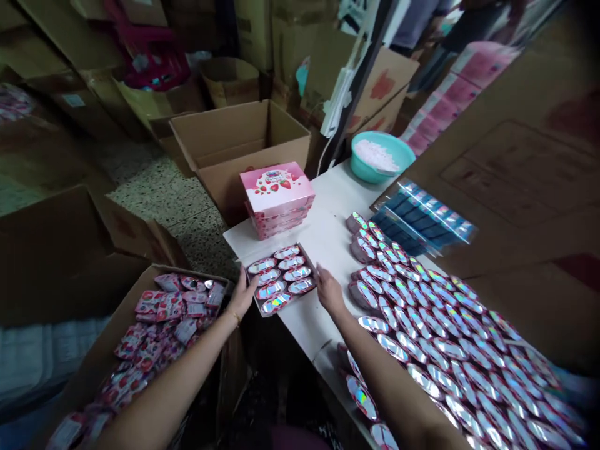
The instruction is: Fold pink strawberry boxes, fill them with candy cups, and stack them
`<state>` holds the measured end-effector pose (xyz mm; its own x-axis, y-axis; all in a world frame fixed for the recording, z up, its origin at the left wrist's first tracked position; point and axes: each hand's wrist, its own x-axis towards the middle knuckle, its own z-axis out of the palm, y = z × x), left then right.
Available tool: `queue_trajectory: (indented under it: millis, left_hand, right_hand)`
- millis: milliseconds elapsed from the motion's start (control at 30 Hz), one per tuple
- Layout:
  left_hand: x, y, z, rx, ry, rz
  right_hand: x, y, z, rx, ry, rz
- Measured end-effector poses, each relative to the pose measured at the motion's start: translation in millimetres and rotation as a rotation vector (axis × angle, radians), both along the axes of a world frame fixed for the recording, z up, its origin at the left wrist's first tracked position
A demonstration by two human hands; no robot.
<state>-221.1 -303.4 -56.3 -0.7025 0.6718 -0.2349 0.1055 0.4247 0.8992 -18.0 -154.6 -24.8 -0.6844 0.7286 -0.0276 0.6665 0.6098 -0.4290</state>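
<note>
Between my two hands is a shallow open box (280,279) packed with several oval items with shiny tops, standing in two columns. My left hand (244,292) grips its left side, fingers along the wall. On the opposite side, my right hand (330,289) holds the right wall, thumb near the top edge. The box lies over the front edge of the white table (328,206). Just behind it stands a stack of pink strawberry-printed boxes (279,194). To the right, rows of the same shiny oval items (431,312) cover much of the table.
A carton of small pink packets (164,312) sits at lower left. An open cardboard carton (244,137) stands behind the table. A turquoise basin (375,172) holds white bits at the back. Blue packs (422,215) lean by a large carton on the right.
</note>
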Motion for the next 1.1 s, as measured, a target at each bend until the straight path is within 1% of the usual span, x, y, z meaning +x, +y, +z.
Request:
queue_trajectory:
  millis: [67,133,167,233,300,400,467,533,600,667,733,767,833,867,900,933,967,1000,1033,1100]
  left_hand:
    - [12.2,5.9,-10.1,-0.011,-0.025,0.041]
    - [16.2,15.8,-9.6,0.02,-0.011,0.026]
    - [15.5,20.2,-6.9,0.032,0.006,0.011]
    - [11.5,24.5,-0.9,0.052,0.044,0.014]
    - [7.7,22.3,2.0,0.082,0.102,0.013]
    - [11.0,17.2,-0.2,0.104,0.243,-0.04]
    - [20.3,19.8,-2.5,0.031,0.368,-0.075]
    - [31.0,26.8,-2.9,-0.088,0.489,-0.099]
    - [37.5,33.1,-1.6,-0.173,0.555,-0.112]
    - [35.2,34.5,-0.9,-0.147,0.545,-0.107]
    - [24.1,30.9,-2.3,-0.04,0.477,-0.096]
    - [16.2,28.3,-3.6,0.007,0.431,-0.073]
    - [-1.6,24.6,-6.2,0.046,0.315,0.003]
    - [-10.8,24.2,-6.7,0.043,0.253,0.018]
    - [-19.7,24.9,-6.4,0.033,0.196,0.006]
    - [-28.2,26.6,-5.4,0.025,0.153,-0.043]
    - [-36.3,28.9,-3.6,0.021,0.132,-0.127]
    - [-44.0,31.5,-1.4,0.015,0.14,-0.238]
    - [-51.3,33.9,1.2,0.007,0.168,-0.346]
    - [-64.0,37.8,6.6,-0.008,0.232,-0.504]
  right_hand:
    - [8.1,-6.1,0.0,-0.057,-0.11,-0.012]
    - [16.4,-15.8,-1.7,-0.072,-0.148,-0.031]
    - [20.5,-19.0,-3.3,-0.073,-0.119,-0.05]
    - [26.4,-17.7,-7.9,-0.08,0.017,-0.061]
    - [26.0,-6.7,-13.5,-0.088,0.152,-0.013]
    - [13.4,10.7,-21.7,-0.074,0.205,0.142]
    - [3.2,13.1,-26.3,-0.018,0.17,0.224]
    - [-2.8,9.6,-29.5,0.046,0.126,0.217]
    - [-3.1,7.1,-31.2,0.068,0.109,0.191]
    - [0.3,10.7,-31.6,0.026,0.135,0.225]
    - [3.6,19.7,-31.6,-0.065,0.183,0.278]
    - [4.2,25.0,-31.7,-0.116,0.215,0.282]
    - [2.7,35.0,-32.9,-0.208,0.288,0.223]
    - [1.0,39.7,-33.9,-0.251,0.323,0.17]
    - [-0.9,44.4,-34.9,-0.292,0.353,0.118]
    - [-2.6,49.7,-35.6,-0.328,0.369,0.087]
    - [-3.7,55.9,-35.8,-0.352,0.365,0.084]
    - [-4.2,63.3,-35.0,-0.354,0.328,0.126]
    - [-4.0,71.8,-33.1,-0.338,0.267,0.21]
    - [-2.7,89.7,-25.5,-0.284,0.132,0.395]
